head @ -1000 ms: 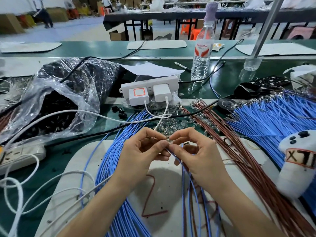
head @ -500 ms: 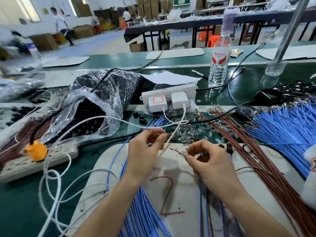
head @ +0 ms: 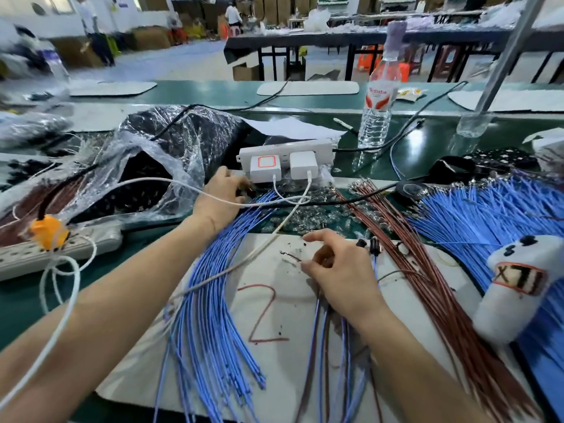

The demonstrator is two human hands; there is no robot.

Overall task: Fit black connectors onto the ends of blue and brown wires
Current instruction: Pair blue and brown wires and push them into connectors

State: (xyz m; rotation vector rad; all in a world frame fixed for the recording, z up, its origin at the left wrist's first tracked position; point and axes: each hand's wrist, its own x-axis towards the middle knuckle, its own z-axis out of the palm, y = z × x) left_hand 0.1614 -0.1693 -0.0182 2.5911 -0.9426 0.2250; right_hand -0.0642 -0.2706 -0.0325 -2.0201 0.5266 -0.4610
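Observation:
My left hand (head: 221,193) is stretched out to the loose black connectors (head: 249,190) beside the white power strip (head: 285,149), and its fingers curl onto one. My right hand (head: 338,270) stays over the white mat (head: 274,346). It pinches a thin brown wire (head: 288,255) whose metal tip points left. Several blue and brown wires run back under its palm. A fan of blue wires (head: 213,300) lies on the mat between my arms. Brown wires (head: 427,276) lie to the right.
A clear plastic bag (head: 146,175) of black parts lies at the left. More blue wires (head: 488,215), a white plush toy (head: 518,288) and a few black connectors (head: 375,247) are at the right. A water bottle (head: 378,102) stands behind. White cables cross the mat.
My hands have parted. The left one let go of the wire and reached forward to the black connectors by the power strip. The right one stayed, still holding the brown wire.

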